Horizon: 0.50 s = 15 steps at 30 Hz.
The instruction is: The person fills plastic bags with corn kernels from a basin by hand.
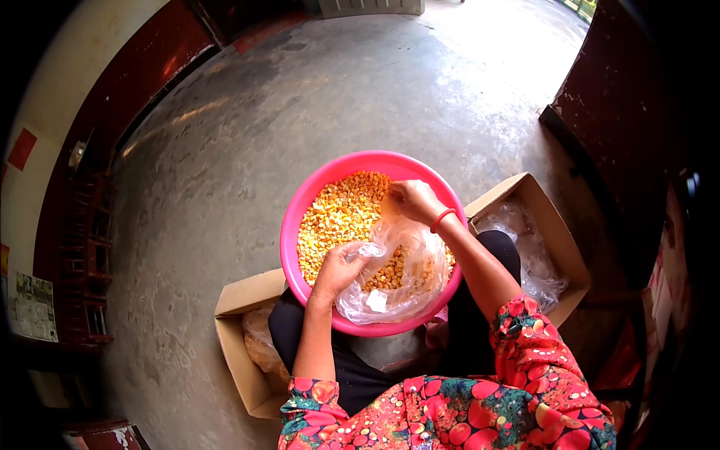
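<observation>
A wide pink basin (287, 247) holds a heap of yellow-orange corn kernels (337, 214). Pinched in my left hand (341, 270) is the gathered rim of a clear plastic bag (405, 296), which droops over the near part of the basin. Kernels and a small white label (377, 301) show at the bag. My right hand (417, 201), with a red band at the wrist, is closed above the far right of the heap. Its fingers grip a smooth tan piece (389, 210) at the mouth of the bag, and the hand covers part of that piece.
The basin sits between my knees. A cardboard box (559, 247) with clear plastic bags stands at the right. Another cardboard box (238, 367), at the left, contains a filled bag (262, 341). Concrete floor (225, 150) surrounds them, with wooden stools (90, 255) along the left wall.
</observation>
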Tool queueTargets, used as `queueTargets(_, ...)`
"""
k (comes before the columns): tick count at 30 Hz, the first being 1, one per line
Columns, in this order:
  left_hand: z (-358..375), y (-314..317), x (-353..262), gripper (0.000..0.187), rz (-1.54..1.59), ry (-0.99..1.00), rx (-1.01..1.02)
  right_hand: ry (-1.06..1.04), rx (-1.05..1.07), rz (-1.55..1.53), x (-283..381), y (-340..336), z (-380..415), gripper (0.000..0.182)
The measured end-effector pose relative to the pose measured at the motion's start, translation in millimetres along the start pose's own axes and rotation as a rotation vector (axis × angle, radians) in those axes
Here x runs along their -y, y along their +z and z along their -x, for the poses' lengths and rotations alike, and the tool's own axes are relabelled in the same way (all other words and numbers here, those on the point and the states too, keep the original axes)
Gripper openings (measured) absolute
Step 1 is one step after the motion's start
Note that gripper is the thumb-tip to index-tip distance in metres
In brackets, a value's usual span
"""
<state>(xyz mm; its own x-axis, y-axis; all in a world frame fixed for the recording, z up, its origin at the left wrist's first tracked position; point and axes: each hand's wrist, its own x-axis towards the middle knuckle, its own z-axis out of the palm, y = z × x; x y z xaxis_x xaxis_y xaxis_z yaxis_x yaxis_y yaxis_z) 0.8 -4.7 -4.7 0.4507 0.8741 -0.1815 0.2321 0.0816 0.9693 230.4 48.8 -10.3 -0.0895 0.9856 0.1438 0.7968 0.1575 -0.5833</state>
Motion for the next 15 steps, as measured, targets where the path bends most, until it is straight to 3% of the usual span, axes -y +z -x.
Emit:
queueTargets(2, 2.3, 0.4, -4.9, 0.022, -0.026, -0.037, 0.031, 0.035, 0.089, 0.137, -9.7, 14.9, 2.4, 0.013)
queueTargets(8, 4.6, -1.8, -8.7, 0.028, -0.076, -0.076, 0.042, 0.034, 0.333, 0.142, -0.9, 29.9, 5.1, 0.025)
queueTargets(15, 0.7, -1.9, 4.2, 0.029, -0.152, -0.017, 0.029, -0.086, 0.462, -0.141, -2.3, 38.7, -0.7, 0.027)
